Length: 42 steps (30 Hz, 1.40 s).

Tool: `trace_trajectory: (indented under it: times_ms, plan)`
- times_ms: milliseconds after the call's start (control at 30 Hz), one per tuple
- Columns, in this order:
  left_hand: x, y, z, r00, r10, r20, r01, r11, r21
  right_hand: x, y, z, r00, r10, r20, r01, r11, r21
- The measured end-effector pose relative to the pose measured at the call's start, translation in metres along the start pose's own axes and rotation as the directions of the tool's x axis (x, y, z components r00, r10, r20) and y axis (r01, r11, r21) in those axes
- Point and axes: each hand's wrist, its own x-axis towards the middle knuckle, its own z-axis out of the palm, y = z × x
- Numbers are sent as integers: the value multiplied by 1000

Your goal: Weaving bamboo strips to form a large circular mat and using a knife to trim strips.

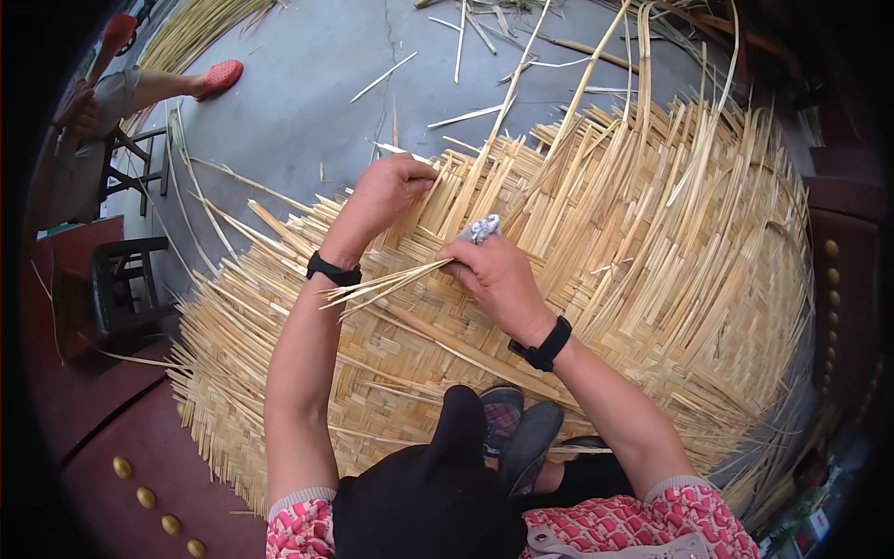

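Note:
A large woven mat (419, 345) of pale split reed lies spread under both my hands, with loose strip ends all around its rim. At the mat's far edge my left hand (382, 194) bends over the upright strips, its fingertips pinched on a reed strip. Nearer the middle, my right hand (500, 284) is closed around a small bunch of thin strips (386, 282), whose ends stick out to the left. A crumpled silvery-grey piece (484, 228) shows at the top of that same hand; its kind is unclear. My right palm is hidden.
Long loose strips (596, 56) rise from the far edge. Scraps (384, 76) litter the grey floor (307, 84). At the left sit another person's leg with a red shoe (220, 80) and a dark stool (128, 284). Studded dark-red panels (121, 503) flank the mat.

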Motion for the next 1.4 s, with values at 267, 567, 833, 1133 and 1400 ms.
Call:
trace_trajectory:
  times_ms: [267,567,833,1133,1400]
  plan:
    - [10,16,13,984,-163,69,155,982,105,-11,-1,-1,987,-37,-158,35,999,-16]
    - [-19,-27,16,985,-62,162,160,687,-709,25,23,27,824,475,-308,-382,868,317]
    - [-27,-27,15,972,-144,185,223,328,-918,49,33,11,899,262,-351,-322,938,-125]
    - [-36,-26,41,784,-489,-382,136,736,-663,22,45,-23,884,411,-222,-318,877,360]
    - [-35,-37,41,748,-582,-318,-11,469,-883,-80,35,-24,933,341,115,-168,695,-699]
